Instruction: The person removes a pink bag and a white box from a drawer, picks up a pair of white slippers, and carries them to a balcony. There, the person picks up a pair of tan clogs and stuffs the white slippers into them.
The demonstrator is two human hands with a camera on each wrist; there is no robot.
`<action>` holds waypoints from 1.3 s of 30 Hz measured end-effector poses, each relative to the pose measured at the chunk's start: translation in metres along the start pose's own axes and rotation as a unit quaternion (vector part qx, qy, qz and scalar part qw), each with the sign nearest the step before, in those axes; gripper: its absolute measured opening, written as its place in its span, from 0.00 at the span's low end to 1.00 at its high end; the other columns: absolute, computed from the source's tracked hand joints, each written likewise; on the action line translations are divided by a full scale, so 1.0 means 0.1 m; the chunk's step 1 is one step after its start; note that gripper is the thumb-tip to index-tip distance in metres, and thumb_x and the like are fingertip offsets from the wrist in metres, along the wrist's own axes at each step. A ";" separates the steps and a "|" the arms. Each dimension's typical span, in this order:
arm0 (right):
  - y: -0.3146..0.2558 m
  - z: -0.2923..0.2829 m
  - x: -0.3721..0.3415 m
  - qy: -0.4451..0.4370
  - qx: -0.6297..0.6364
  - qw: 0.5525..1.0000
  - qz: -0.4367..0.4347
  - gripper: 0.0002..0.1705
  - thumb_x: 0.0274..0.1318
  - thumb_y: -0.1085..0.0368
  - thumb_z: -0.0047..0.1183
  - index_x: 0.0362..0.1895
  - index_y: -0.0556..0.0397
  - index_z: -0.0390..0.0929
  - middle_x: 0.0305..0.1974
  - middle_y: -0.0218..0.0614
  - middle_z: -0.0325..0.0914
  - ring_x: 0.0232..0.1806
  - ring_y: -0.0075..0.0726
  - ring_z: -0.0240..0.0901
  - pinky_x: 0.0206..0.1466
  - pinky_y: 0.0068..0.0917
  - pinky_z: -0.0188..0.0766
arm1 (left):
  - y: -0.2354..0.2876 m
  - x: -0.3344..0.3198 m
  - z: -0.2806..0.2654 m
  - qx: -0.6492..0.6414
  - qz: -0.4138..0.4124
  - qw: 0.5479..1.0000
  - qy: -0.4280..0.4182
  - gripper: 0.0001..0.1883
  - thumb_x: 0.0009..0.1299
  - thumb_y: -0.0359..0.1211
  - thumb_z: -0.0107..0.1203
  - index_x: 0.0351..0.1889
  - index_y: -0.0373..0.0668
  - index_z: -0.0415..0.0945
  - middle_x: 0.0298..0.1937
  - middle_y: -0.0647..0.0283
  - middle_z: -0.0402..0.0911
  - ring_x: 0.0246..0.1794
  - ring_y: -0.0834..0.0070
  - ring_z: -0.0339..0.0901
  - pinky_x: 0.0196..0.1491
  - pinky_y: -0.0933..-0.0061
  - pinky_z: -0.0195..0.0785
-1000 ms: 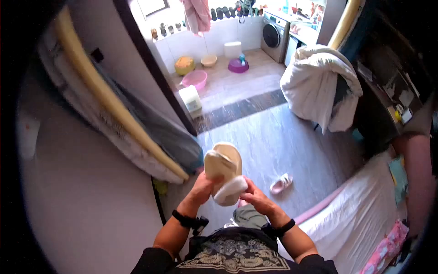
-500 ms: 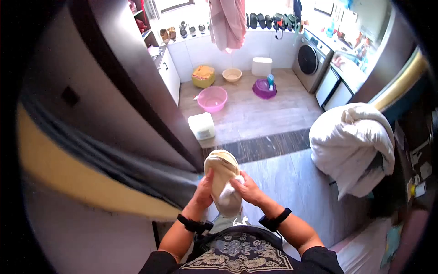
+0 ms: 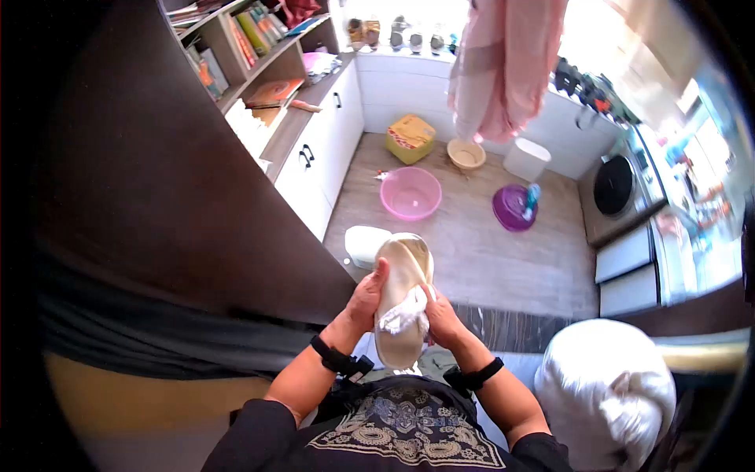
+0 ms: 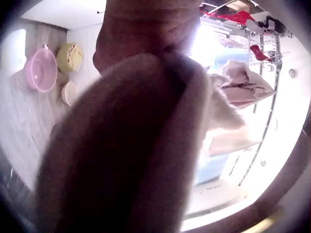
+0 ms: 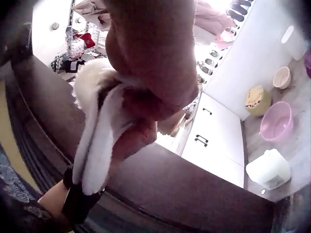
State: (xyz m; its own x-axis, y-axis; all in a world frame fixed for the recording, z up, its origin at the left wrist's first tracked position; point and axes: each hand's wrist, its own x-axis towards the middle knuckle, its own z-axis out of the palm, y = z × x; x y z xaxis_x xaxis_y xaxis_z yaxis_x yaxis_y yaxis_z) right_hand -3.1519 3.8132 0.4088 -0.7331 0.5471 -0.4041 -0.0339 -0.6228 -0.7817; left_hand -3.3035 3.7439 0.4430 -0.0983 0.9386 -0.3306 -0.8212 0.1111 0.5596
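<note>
Held up in front of the torso is a pair of slippers [image 3: 399, 342], cream-soled with a fluffy white strap, one laid against the other. My left hand [image 3: 363, 303] grips their left side, its thumb lying along the sole. On the other side my right hand [image 3: 444, 321] grips the edge beside the fluffy strap. Seen from the right wrist, the slippers [image 5: 95, 150] show two pale layers together, with the right hand's fingers [image 5: 138, 136] curled at them. A dark, close-up slipper [image 4: 112, 141] fills much of the left wrist view and hides most of the left fingers.
Past a dark threshold lie a pink basin [image 3: 410, 212], a purple basin [image 3: 511, 220] and a white container [image 3: 363, 245]. White cabinets [image 3: 326, 169] line the left, a washing machine [image 3: 617, 185] the right. A bundled white quilt [image 3: 598, 385] stands near right; a pink garment [image 3: 503, 71] hangs ahead.
The view has swung toward the doorway, bringing the cabinets and bookshelf into sight. My right hand has shifted from the strap's outer end to a firmer grip on the slippers' side; the left keeps holding.
</note>
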 end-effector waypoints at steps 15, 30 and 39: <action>-1.14 -0.03 2.75 -0.251 -0.277 0.911 0.174 0.29 0.67 0.41 0.42 0.54 0.53 0.71 0.44 0.32 0.77 0.44 0.27 0.73 0.46 0.28 0.72 | 0.57 1.27 -0.50 -0.091 0.219 0.932 0.275 0.23 0.73 0.40 0.53 0.61 0.39 0.66 0.52 0.62 0.78 0.50 0.72 0.77 0.52 0.67 0.72; -0.45 -0.22 6.09 -0.193 -0.580 0.785 0.101 0.23 0.61 0.47 0.48 0.41 0.55 0.77 0.30 0.35 0.77 0.33 0.32 0.73 0.35 0.31 0.70 | 0.52 1.29 -1.12 -0.191 0.267 0.809 0.487 0.21 0.72 0.34 0.54 0.61 0.38 0.68 0.55 0.61 0.77 0.54 0.72 0.76 0.56 0.69 0.69; -0.02 1.14 8.17 -0.266 -0.639 0.709 -0.136 0.41 0.52 0.48 0.54 0.62 0.66 0.64 0.57 0.59 0.71 0.60 0.58 0.68 0.62 0.37 0.66 | 0.45 1.76 -1.22 -0.232 0.254 0.716 0.608 0.23 0.73 0.35 0.50 0.63 0.34 0.64 0.57 0.58 0.75 0.56 0.70 0.74 0.59 0.69 0.66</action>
State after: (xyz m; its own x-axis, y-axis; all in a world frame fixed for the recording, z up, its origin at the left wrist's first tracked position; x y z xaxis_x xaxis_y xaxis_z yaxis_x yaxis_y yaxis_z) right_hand -3.8279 4.1977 0.1347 -0.9814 0.0497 -0.1853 0.1707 0.6670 -0.7252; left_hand -3.4266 3.8741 0.3176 -0.6354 -0.1891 -0.7486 -0.5771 -0.5278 0.6232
